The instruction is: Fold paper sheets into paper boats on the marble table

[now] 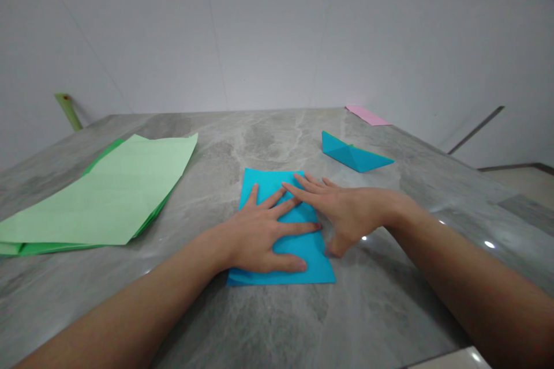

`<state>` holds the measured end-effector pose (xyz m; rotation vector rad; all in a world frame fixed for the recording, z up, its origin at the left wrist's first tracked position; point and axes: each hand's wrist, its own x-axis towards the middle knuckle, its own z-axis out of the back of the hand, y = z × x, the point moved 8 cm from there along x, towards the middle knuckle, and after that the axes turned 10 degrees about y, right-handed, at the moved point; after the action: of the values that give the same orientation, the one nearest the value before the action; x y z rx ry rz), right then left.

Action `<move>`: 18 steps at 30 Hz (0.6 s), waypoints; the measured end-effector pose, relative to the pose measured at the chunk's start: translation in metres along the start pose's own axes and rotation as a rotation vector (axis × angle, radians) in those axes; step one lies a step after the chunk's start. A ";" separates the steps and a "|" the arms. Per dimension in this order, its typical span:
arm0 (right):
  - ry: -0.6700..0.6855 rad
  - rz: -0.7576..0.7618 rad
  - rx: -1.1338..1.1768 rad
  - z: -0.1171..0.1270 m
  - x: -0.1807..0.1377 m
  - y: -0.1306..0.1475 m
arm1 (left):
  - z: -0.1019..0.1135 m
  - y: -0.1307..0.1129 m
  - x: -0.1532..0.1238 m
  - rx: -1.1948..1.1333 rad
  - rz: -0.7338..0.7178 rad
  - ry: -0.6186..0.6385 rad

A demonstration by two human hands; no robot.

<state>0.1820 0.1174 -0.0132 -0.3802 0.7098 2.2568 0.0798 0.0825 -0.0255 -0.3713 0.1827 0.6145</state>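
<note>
A blue sheet of paper [298, 275] lies on the table in front of me, seemingly folded, with layers showing at its near left corner. Flat across its middle rests my left hand [264, 236], fingers spread and palm down. My right hand [333, 207] is at the paper's right edge, its fingers stretched out over the upper right part. The fingertips of both hands come close together there; whether they touch is hard to tell. Beyond my right hand sits a folded blue paper boat [357, 157] with a thin green edge along its top.
To the left lies a stack of light green paper [108, 190] with darker green sheets beneath. A pink piece of paper [369, 116] is at the far right edge of the grey marbled table [268, 138]. Behind stands a white wall [268, 29], with a green strip [68, 111] at left.
</note>
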 end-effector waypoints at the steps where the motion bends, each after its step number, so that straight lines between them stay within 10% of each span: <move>1: -0.001 0.008 0.003 0.000 0.000 0.002 | 0.000 0.000 0.000 0.000 0.001 0.002; 18: 0.157 -0.006 -0.045 -0.015 0.002 0.022 | -0.003 -0.016 -0.001 -0.016 -0.171 0.028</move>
<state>0.1659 0.0965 -0.0180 -0.5858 0.7369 2.2577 0.0881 0.0686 -0.0237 -0.4067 0.1703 0.4425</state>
